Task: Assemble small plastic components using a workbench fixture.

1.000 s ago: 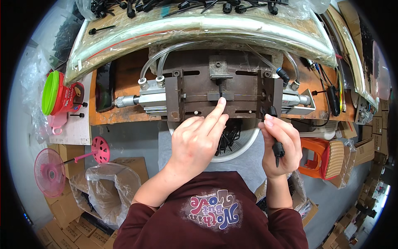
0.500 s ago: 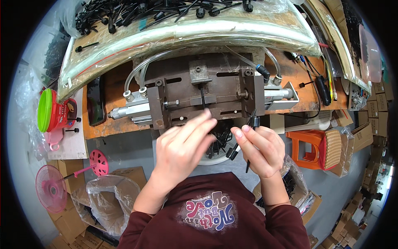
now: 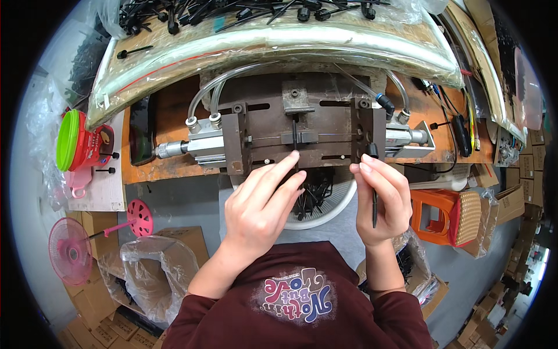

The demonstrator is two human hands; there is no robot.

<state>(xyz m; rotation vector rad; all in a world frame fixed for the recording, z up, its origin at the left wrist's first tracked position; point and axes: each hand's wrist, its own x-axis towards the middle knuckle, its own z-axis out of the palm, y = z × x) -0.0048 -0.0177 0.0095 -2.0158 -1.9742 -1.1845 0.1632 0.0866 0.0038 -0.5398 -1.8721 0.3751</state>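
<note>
A black plastic rod [image 3: 295, 131] stands lengthwise in the middle of a brown metal fixture [image 3: 267, 119], through a small grey block [image 3: 311, 137]. My left hand [image 3: 256, 206] reaches up to its near end, fingers stretched and apart; the index fingertip is at the rod, though I cannot tell whether it presses on it. In my right hand [image 3: 386, 200], a black knob-headed rod [image 3: 375, 218] is pinched upright between thumb and fingers, its knob upward near the fixture's right plate. Beneath the fixture sits a white basket [image 3: 343, 206] with several black rods inside, partly hidden by my left hand.
Air cylinders [image 3: 209, 145] with clear hoses flank the fixture. Behind, a plastic-covered shelf [image 3: 279, 49] bears a heap of black rods. A red tub with a green rim [image 3: 68, 139] stands left, above a pink fan [image 3: 71, 251]. An orange stool [image 3: 427, 212] is at right.
A second knob-headed rod that hung below my right fingers is no longer seen there. The rod left in that hand has turned upright. My left fingers have come up to the fixture's rod.
</note>
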